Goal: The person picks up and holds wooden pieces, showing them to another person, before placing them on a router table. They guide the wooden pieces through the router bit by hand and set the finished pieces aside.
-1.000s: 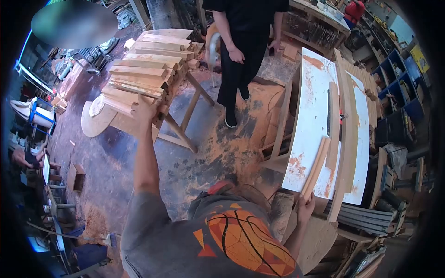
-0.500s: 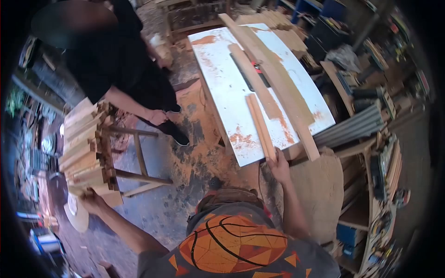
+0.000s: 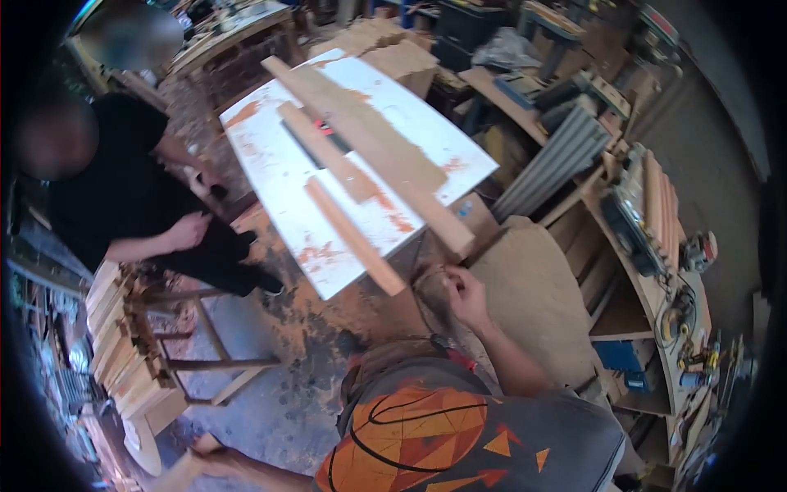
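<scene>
My left hand [image 3: 208,448] is at the bottom left, closed on a pale wooden piece [image 3: 175,476] that runs down toward the frame's edge. Off the near edge of the white table [image 3: 275,197], my right hand [image 3: 465,297] is empty, its fingers loosely bent and apart. Close to it, the end of a long board [image 3: 447,230] overhangs the table. A narrow wooden strip [image 3: 348,234] lies left of that board, its near end also past the edge. Between them sits a shorter board [image 3: 328,152], beside a dark tool with a red part [image 3: 323,127].
A person in dark clothes [image 3: 123,180] stands at the left, both hands before the body. Below is a stand stacked with wood pieces [image 3: 123,344]. A large brown slab [image 3: 529,287] and wooden shelving [image 3: 631,328] are at the right. Sawdust marks the floor.
My right hand has let go of the narrow strip. My left hand has moved down and away from the wood stack with a piece. The view has shifted; the other person's hands are now raised.
</scene>
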A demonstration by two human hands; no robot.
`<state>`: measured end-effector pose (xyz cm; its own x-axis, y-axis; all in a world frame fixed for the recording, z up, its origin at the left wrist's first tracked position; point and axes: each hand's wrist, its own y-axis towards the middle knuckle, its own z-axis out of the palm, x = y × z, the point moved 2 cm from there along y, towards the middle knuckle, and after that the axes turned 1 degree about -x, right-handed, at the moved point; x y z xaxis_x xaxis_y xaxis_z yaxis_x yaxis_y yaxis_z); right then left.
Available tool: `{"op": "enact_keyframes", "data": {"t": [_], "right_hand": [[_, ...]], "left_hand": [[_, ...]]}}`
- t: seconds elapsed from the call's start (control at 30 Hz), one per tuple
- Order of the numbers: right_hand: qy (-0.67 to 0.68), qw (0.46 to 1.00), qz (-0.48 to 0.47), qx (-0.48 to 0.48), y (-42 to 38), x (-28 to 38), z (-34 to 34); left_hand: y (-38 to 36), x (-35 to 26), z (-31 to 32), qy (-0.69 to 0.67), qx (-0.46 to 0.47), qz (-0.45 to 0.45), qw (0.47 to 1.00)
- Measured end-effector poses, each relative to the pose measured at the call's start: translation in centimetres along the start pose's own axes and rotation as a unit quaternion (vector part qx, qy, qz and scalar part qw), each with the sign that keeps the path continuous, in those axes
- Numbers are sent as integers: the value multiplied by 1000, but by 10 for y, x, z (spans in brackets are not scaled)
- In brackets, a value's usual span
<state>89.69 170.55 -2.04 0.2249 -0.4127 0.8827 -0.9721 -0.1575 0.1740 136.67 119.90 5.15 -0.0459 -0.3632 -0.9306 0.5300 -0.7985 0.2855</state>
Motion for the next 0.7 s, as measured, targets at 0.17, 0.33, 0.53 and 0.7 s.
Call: {"op": "enact_keyframes", "data": {"t": [0.17, 0.33, 0.53, 0.7], "right_hand": [[-410, 822, 230, 322, -182, -224, -113], [-65, 956, 89, 272, -159, -11, -171], [-194, 931, 309, 5, -107, -130, -235], [-485, 789, 15, -377, 43, -6, -389]], "left_hand": [[-99, -34, -70, 264, -39, -41, 963], [-188, -42, -57, 237, 111, -21, 965], [-296, -4, 25, 140, 471, -111, 864], [-360, -23, 42, 178, 538, -104, 817]]}}
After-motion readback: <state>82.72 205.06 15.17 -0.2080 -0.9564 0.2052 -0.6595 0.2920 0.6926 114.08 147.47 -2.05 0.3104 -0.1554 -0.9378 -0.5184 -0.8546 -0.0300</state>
